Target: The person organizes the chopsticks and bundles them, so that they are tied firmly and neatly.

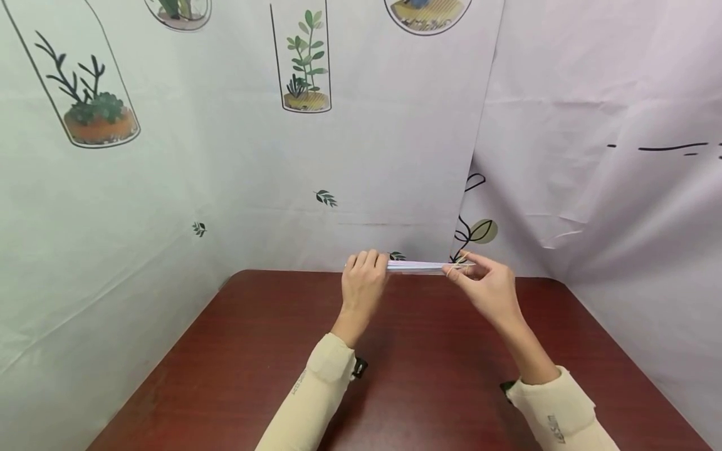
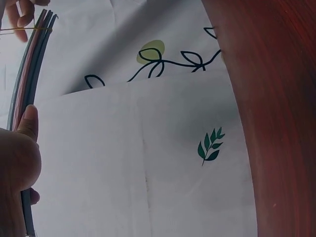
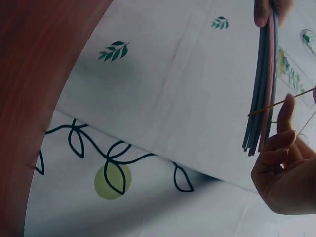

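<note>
My left hand [image 1: 363, 279] grips a bundle of long, thin straws [image 1: 416, 265], blue and pink, held level above the far edge of the table. In the left wrist view its thumb lies along the straws [image 2: 30, 81]. The right hand [image 1: 489, 285] is at the bundle's other end, fingers bent and spread inside a thin yellowish rubber band [image 3: 269, 106]. In the right wrist view the band loops round the straws near their tips and is stretched out to the fingers [image 3: 285, 116]. Part of the band is hidden behind the hand.
A dark red wooden table [image 1: 271, 351] lies below both hands. White cloth [image 1: 395, 156] printed with plants and leaves hangs behind it and along both sides. Wrist straps with dark mounts sit on both sleeves [image 1: 316, 388].
</note>
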### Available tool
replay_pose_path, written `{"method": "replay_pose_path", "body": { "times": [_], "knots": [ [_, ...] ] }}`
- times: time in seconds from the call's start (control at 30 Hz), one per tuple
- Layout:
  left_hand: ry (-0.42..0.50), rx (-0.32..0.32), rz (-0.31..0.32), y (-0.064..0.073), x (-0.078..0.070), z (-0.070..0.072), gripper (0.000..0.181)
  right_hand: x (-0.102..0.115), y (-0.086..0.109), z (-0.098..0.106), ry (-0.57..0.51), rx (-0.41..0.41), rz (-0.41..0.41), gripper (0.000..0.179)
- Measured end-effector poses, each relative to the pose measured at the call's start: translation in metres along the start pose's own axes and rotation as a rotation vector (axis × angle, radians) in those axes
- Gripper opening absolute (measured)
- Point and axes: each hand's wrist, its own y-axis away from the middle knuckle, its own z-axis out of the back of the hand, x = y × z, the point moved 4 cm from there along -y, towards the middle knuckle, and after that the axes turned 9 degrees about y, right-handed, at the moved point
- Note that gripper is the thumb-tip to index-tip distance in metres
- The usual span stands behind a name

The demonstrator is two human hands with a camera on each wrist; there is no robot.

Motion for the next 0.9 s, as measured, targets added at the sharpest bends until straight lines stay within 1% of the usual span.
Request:
{"method": "replay_pose_path", "body": {
  "times": [0.13,0.23,0.3,0.37,0.5,0.57,0.67,0.77,0.83,0.9],
  "knots": [
    [0.008,-0.03,0.005,-0.001,0.002,0.002,0.018,0.003,0.005,0.001,0.006,-0.013,-0.043,0.065],
    [0.017,-0.063,0.008,-0.002,0.004,0.004,0.024,0.004,0.008,0.001,0.012,-0.022,-0.087,0.066],
    [0.021,-0.071,0.012,-0.002,0.005,0.005,0.025,0.005,0.01,0.001,-0.003,-0.027,-0.117,0.065],
    [0.02,-0.074,0.012,-0.002,0.006,0.006,0.025,0.005,0.011,0.0,-0.04,-0.039,-0.152,0.064],
    [0.024,-0.062,0.018,-0.003,0.006,0.008,0.026,0.004,0.014,0.0,-0.169,-0.064,-0.232,0.061],
    [0.028,-0.062,0.022,-0.003,0.007,0.009,0.028,0.003,0.014,0.0,-0.225,-0.063,-0.277,0.061],
    [0.031,-0.061,0.026,-0.003,0.007,0.01,0.029,0.0,0.013,-0.001,-0.294,-0.028,-0.351,0.06],
    [0.049,-0.055,0.031,-0.003,0.007,0.011,0.031,-0.002,0.012,-0.003,-0.385,0.043,-0.432,0.057],
    [0.066,-0.052,0.034,-0.002,0.007,0.011,0.033,-0.005,0.01,-0.004,-0.451,0.095,-0.48,0.048],
    [0.082,-0.048,0.033,-0.001,0.006,0.011,0.034,-0.007,0.009,-0.005,-0.519,0.141,-0.507,0.034]
  ]
}}
